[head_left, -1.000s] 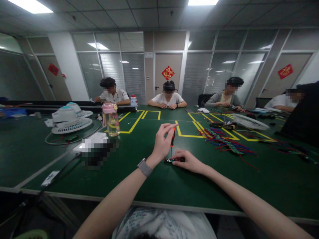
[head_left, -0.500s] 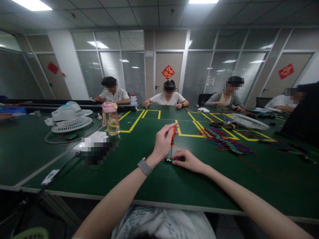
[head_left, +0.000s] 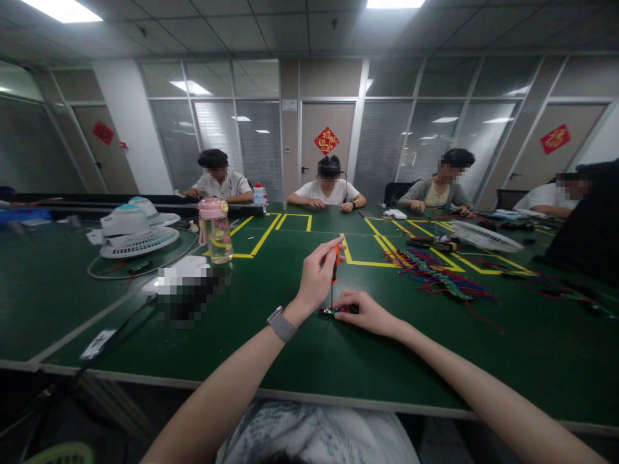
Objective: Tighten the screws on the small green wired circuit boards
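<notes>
My left hand (head_left: 316,274) is closed around the handle of an orange-and-black screwdriver (head_left: 334,267). The screwdriver stands upright, and its thin shaft points down at a small circuit board (head_left: 327,311) on the green table. My right hand (head_left: 356,308) grips the right side of that board between thumb and fingers, low against the tabletop. Those fingers hide part of the board. The exact spot where the tip meets it is too small to make out.
To the right lies a bundle of circuit boards with red and blue wires (head_left: 440,274). A pink-lidded bottle (head_left: 216,232) and white fan parts (head_left: 138,235) stand on the left. Yellow tape (head_left: 372,263) marks the green table (head_left: 271,386). Several people sit across it.
My hands stay in place; the screwdriver handle looks slightly turned. Across the table, the middle person's hand has moved inward, and a hand at the far left has left the view.
</notes>
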`<state>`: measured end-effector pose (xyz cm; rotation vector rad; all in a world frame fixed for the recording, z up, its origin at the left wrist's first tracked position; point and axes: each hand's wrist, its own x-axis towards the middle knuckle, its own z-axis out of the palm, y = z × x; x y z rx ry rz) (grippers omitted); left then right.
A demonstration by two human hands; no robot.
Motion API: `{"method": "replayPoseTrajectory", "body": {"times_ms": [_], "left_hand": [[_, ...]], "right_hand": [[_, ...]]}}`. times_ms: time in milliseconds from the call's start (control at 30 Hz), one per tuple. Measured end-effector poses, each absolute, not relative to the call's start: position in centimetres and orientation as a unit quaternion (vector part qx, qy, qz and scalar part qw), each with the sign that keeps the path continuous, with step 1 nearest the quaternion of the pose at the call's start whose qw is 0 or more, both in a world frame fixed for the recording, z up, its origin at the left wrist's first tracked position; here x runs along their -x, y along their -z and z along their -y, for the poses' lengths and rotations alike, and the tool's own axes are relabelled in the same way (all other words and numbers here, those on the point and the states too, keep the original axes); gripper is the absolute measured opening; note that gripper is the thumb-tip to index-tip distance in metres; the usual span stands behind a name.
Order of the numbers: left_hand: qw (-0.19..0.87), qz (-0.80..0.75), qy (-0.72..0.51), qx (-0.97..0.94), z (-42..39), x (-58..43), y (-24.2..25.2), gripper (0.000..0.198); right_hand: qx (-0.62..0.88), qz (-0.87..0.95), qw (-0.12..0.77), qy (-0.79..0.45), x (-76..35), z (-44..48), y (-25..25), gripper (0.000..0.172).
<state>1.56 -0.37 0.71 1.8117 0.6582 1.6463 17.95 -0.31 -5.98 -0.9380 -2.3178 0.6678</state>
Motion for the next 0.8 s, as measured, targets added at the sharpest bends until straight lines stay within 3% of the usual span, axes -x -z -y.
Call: {"method": "replayPoseTrajectory", "body": {"times_ms": [233,467,633,800], "left_hand": [[0.196,-0.286,-0.63,-0.695,0.7,-1.42,-0.88,0.021],[0.28,-0.254,-0.622,-0.685,0.66,-1.64,-0.82,0.029],[0.192,-0.285,-0.628,-0.698,0.83,-1.51,-0.95,0.018],[0.224,-0.274,-0.615,-0.705,0.69,-1.46,-0.81,0.031]], "right_hand": [[0.35,0.861,0.275,-0.246,-17.93,0.24,6.07,0.023],[0.346,0.862,0.277,-0.248,-17.98,0.26,6.08,0.024],[0.349,0.859,0.278,-0.252,-17.94,0.29,6.09,0.024],[0.346,0.859,0.281,-0.25,-17.93,0.29,6.11,0.024]]}}
